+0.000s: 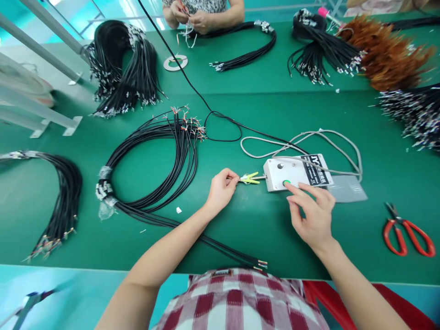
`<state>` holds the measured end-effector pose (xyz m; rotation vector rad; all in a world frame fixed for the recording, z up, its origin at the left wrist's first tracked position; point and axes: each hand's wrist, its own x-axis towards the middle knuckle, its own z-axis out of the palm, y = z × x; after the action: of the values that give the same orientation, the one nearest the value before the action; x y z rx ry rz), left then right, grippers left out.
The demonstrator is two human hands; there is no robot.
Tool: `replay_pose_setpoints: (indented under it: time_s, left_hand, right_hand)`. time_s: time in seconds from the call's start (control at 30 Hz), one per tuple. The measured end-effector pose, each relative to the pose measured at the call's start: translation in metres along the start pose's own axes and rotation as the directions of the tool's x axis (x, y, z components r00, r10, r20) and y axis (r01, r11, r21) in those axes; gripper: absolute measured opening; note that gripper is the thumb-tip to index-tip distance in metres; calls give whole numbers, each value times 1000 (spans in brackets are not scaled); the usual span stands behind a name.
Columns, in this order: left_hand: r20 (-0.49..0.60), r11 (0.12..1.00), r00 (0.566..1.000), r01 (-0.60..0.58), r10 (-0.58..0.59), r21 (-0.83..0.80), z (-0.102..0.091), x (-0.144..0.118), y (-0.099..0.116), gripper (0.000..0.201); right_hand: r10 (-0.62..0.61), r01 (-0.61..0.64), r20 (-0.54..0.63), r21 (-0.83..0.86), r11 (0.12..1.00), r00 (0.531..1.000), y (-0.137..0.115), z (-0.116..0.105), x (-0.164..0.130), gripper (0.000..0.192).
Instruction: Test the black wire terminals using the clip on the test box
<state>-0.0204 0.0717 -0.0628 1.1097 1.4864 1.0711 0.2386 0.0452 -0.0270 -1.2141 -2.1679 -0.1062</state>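
Observation:
My left hand (223, 187) is closed in a pinch at the tip of a yellow-green clip (250, 178). What lies between its fingertips is too small and covered to make out. The clip's forked end points to a short metal rod on a white control box (287, 173) with a black printed label and a knob. My right hand (312, 211) holds nothing. Its index fingertip rests on the box's green button (286, 183), with the other fingers apart. Left of my left hand lies a coiled bundle of black cables (118, 156), whose splayed wire ends show at the top.
Red-handled cutters (400, 229) lie at right. More black cable bundles (120, 64) and brown fibrous strands (388, 50) lie around the green table (275, 110). A grey cord (354, 142) loops behind the box. Across the table, another person's hands (192, 18) hold thin strands. Metal posts stand at left.

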Motion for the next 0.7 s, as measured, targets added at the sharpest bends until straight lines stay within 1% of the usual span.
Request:
replay_pose_setpoints:
  time_s: [0.13,0.27,0.33,0.4,0.47,0.5,0.53,0.57,0.6,0.63,0.67,0.7]
  left_hand:
    - [-10,999,1000,-5,5,45,-3,-1,5,9]
    - [-25,997,1000,-4,6,72,-10,-5,6,9]
    - [-46,999,999,-4,6,43,-14,-8,5,10]
    - [-54,1000,999,3,-4,-17,-21,-10,3,14]
    - [-62,998,998,-8,4,-65,-37,-7,6,17]
    - [-99,997,995,-38,32,-60,-50,-2,9,18]
    - [-181,996,981,-82,74,-37,-68,4,15,18]
    - [-288,991,949,-131,127,3,-89,12,24,16]
    - [-426,983,886,-177,184,56,-111,19,34,14]
    - [-570,977,795,-200,209,79,-133,26,46,10]
    - [-633,973,742,-211,219,90,-152,29,59,8]
    - [-656,970,718,-219,234,106,-164,30,70,12]
  right_hand:
    - [11,-16,-63,-86,996,998,-3,14,0,22]
    - [26,-41,-136,-105,994,990,2,20,0,22]
    - [34,-44,-119,-83,996,992,1,19,-1,22]
    - [54,-57,-76,-35,998,996,-2,15,-3,21]
    - [72,-71,-35,21,997,997,-9,11,-7,22]
    - [72,-71,-16,47,996,997,-13,10,-10,23]
    - [60,-61,8,72,996,998,-17,10,-13,24]
    - [38,-41,33,98,994,999,-20,11,-17,24]
    - [10,-17,55,126,992,998,-22,12,-20,25]
    - [-18,6,73,154,988,997,-24,14,-24,25]
    - [-40,25,84,181,983,996,-25,17,-26,25]
    - [-55,36,90,204,978,994,-26,19,-28,25]
